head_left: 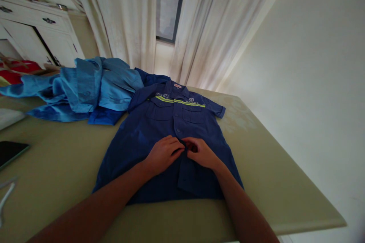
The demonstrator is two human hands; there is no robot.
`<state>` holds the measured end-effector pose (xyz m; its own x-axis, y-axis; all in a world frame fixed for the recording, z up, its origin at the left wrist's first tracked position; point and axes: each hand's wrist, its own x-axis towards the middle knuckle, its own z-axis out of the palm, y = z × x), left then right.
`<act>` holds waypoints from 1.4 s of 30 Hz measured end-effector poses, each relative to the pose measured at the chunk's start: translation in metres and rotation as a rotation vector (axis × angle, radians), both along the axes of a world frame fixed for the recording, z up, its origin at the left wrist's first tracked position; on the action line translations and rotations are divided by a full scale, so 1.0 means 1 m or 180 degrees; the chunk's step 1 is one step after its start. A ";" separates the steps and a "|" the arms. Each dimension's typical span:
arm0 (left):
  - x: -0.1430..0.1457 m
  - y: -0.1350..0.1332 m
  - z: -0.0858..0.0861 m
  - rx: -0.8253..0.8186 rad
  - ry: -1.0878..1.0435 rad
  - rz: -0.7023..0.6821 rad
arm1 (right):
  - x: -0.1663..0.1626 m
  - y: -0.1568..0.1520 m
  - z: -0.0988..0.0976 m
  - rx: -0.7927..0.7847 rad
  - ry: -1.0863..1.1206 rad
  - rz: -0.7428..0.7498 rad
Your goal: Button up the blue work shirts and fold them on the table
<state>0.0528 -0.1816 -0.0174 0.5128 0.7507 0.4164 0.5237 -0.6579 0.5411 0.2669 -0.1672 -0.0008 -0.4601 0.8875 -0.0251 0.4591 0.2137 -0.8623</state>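
Observation:
A dark blue short-sleeved work shirt (159,129) lies face up on the table, collar at the far end, with a yellow-green stripe across the chest. Buttons on the upper front placket look fastened; below my hands the front edges hang apart. My left hand (165,152) pinches the placket at about mid-length from the left. From the other side, my right hand (201,152) grips the same spot, thumb and fingertips curled on the cloth. The fingertips of both hands nearly meet there. Any button between them is hidden.
Light blue garments (85,83) lie heaped at the back left of the table (265,174). A phone (11,152) and part of a white hanger (7,197) are at the left edge. Behind stand curtains (128,15) and a white cabinet (57,26); a wall rises at right.

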 end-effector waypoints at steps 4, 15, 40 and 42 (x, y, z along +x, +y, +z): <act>0.000 0.000 -0.001 -0.0093 0.0096 -0.0174 | -0.002 0.005 -0.005 0.0186 0.0050 -0.0282; -0.001 0.000 0.003 -0.0252 0.0031 -0.0187 | 0.002 -0.002 0.003 -0.0173 0.0002 0.0013; -0.001 0.002 0.002 -0.0278 -0.0116 -0.0296 | 0.014 -0.004 0.030 -0.0781 0.0692 0.0047; -0.001 0.001 0.003 -0.0246 -0.0193 -0.0291 | 0.012 -0.005 0.031 -0.0770 0.0656 0.0086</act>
<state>0.0515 -0.1806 -0.0143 0.5563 0.7330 0.3914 0.4282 -0.6565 0.6210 0.2794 -0.1722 0.0301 -0.5008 0.8546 -0.1378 0.2663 0.0006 -0.9639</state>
